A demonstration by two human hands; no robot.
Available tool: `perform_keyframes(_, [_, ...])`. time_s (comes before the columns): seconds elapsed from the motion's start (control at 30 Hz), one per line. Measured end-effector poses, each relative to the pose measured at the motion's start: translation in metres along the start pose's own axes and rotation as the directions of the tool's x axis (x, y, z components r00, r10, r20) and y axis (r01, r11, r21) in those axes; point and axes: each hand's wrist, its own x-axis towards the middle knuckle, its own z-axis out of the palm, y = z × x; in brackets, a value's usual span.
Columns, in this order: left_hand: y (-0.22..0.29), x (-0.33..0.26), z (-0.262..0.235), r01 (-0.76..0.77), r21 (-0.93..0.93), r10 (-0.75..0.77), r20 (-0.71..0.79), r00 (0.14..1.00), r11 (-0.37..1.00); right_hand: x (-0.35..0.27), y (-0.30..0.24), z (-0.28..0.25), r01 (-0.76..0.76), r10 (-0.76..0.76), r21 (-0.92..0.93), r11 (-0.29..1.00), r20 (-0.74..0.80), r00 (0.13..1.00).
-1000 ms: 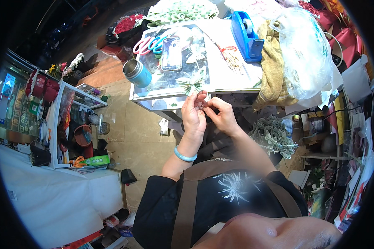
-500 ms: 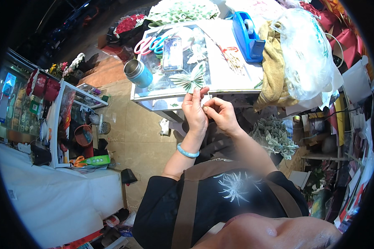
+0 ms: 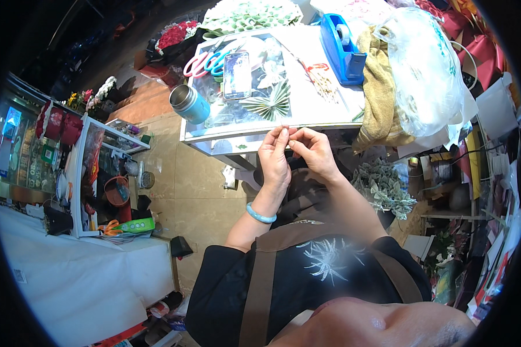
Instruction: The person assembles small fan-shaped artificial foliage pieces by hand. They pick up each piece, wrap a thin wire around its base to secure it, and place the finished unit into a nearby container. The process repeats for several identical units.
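My left hand and my right hand meet fingertip to fingertip at the near edge of the white-framed, glass-topped table. Both hands pinch thumb against fingers; whatever is between them is too small to make out. Just beyond the fingertips is a pleated green-and-white fan-shaped piece, spread like a butterfly's wings. I cannot tell whether it touches my fingers or lies on the glass. A phone lies behind it.
On the table are a blue steel-rimmed cup, pink-handled scissors, blue-handled scissors, a blue tape dispenser and thin sticks. A brown cloth and clear plastic bag cover the right side. Grey-green foliage stands below.
My fingertips have drawn together, the right hand's rising to meet the left's. The pleated piece has turned and now sits a little apart from the left fingers, which were at its base.
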Motion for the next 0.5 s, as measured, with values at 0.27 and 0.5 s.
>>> perform_keyframes(0.27, [0.008,0.006,-0.006,-0.014,0.040,0.015,-0.034,0.999,0.999,0.005,-0.005,-0.027,0.270,-0.411,-0.607,0.747,-0.103,0.906])
perform_keyframes(0.5, [0.008,0.002,-0.009,0.036,-0.017,-0.037,-0.072,0.997,0.999,0.024,-0.028,-0.100,-0.015,-0.648,-0.992,0.128,-0.094,0.756])
